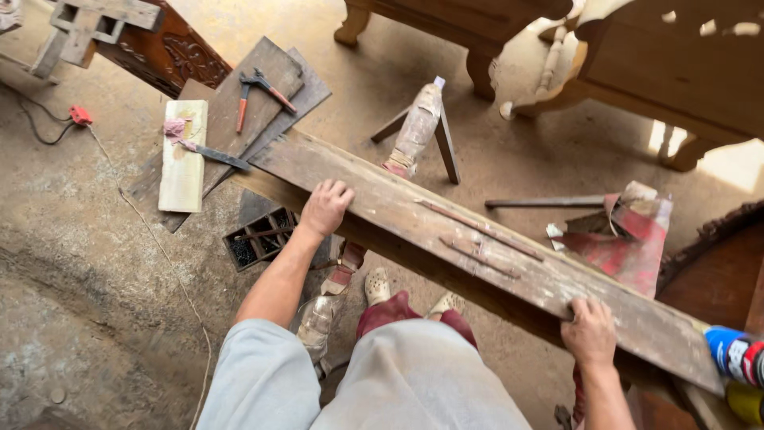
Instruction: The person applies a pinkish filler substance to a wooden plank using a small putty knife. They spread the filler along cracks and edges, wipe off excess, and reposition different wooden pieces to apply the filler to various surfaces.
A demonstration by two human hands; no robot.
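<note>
Gripping a long weathered plank with both hands, I am standing over it in a dusty workshop. My left hand is lying on the plank's near edge with its fingers curled over the top, and my right hand is clasping the same edge farther along, fingers hooked over the worn face. The plank is running slantwise between my hands, resting on a taped sawhorse beyond my left hand. Its surface is looking grey, scratched and streaked with reddish marks. Past my left hand, dark boards are lying on the concrete floor with a pair of red-handled pincers on them and a pale wood block beside. Below my left wrist a small compartment box is sitting on the floor. Beyond my right hand, crumpled red paper is lying near carved furniture.
</note>
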